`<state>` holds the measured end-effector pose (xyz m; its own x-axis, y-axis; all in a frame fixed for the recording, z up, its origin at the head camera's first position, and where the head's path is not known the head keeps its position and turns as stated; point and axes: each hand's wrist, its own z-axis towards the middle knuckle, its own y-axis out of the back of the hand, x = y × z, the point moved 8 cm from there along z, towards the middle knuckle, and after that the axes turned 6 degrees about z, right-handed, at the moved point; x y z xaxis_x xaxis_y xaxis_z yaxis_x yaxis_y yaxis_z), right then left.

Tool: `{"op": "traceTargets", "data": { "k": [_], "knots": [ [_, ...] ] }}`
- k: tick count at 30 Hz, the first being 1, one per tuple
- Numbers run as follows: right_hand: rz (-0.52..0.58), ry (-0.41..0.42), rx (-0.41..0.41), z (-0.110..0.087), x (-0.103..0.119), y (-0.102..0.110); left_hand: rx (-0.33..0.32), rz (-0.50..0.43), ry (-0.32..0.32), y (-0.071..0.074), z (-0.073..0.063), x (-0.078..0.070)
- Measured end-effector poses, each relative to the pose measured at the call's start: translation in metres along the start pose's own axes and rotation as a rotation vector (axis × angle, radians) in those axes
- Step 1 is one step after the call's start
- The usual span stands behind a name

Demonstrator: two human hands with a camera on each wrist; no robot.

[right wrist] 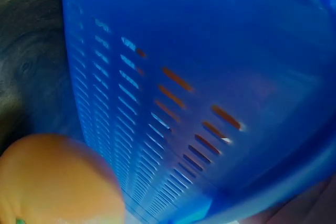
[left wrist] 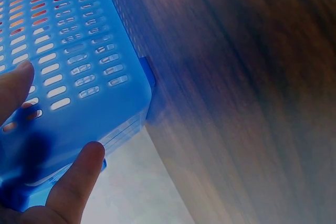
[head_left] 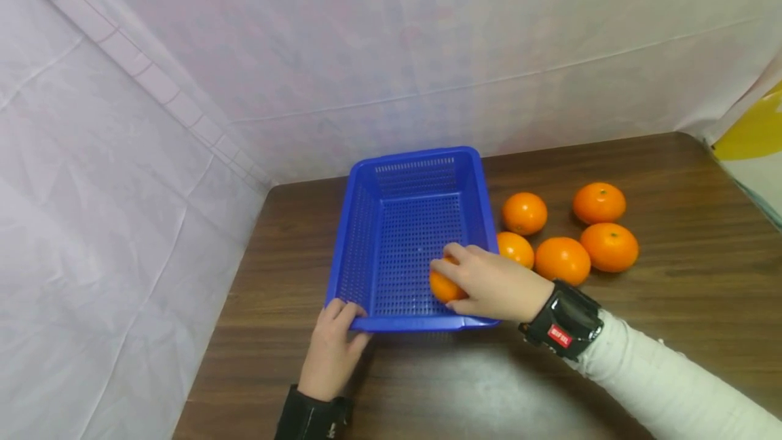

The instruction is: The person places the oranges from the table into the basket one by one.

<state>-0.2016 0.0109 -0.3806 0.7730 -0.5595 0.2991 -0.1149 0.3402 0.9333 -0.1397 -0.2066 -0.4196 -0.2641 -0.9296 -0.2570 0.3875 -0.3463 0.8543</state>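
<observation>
A blue slotted plastic basket [head_left: 421, 324] stands on the wooden table. My left hand [head_left: 334, 350] grips its near left corner, fingers over the rim; the left wrist view shows a fingertip [left wrist: 89, 158] against the basket wall [left wrist: 123, 106]. Inside the basket, near its right front corner, my right hand [head_left: 497, 282] holds an orange [head_left: 444, 284] with curled fingers, which partly cover it. The right wrist view shows the basket's outer side [right wrist: 220, 30], with orange colour behind some slots. Another orange [right wrist: 58, 182] lies outside that wall.
Several oranges sit right of the basket, among them one at the back [head_left: 524, 213], one partly behind the right hand [head_left: 515, 250] and one far right [head_left: 609, 247]. Pale sheeting [head_left: 391, 53] hangs behind the table [head_left: 690, 223] and along its left.
</observation>
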Motion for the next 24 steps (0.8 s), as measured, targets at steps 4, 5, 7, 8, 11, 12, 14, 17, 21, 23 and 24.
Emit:
{"op": "traceTargets", "data": {
  "k": [4,5,7,8,11,12,14,17,21,23,24],
  "knots": [
    [-0.011,0.002,0.023,0.003,-0.001,-0.006,-0.020,-0.005,-0.019,0.001,-0.001,-0.001],
    [-0.014,0.002,0.028,0.003,-0.002,-0.007,-0.022,-0.005,-0.023,0.001,-0.001,-0.001],
    [-0.020,-0.002,0.040,0.004,-0.003,-0.009,-0.026,-0.009,-0.030,0.001,-0.001,-0.002],
    [-0.020,-0.005,0.043,0.005,-0.003,-0.010,-0.026,-0.010,-0.033,0.000,-0.001,-0.002],
    [-0.022,-0.008,0.050,0.006,-0.005,-0.012,-0.029,-0.015,-0.042,0.000,0.000,-0.002],
    [-0.022,-0.010,0.053,0.007,-0.005,-0.013,-0.030,-0.016,-0.044,0.000,0.000,-0.002],
    [-0.022,-0.012,0.061,0.008,-0.005,-0.014,-0.033,-0.015,-0.046,0.001,0.000,-0.002],
    [-0.019,-0.019,0.080,0.010,-0.006,-0.017,-0.037,-0.011,-0.049,0.000,0.000,-0.002],
    [-0.015,-0.019,0.102,0.013,-0.005,-0.020,-0.040,-0.009,-0.047,0.000,0.000,-0.002],
    [-0.014,-0.015,0.108,0.014,-0.005,-0.021,-0.044,-0.012,-0.049,0.000,0.000,-0.001],
    [-0.014,-0.015,0.111,0.014,-0.004,-0.021,-0.044,-0.014,-0.049,0.000,0.000,-0.001]
  ]
}}
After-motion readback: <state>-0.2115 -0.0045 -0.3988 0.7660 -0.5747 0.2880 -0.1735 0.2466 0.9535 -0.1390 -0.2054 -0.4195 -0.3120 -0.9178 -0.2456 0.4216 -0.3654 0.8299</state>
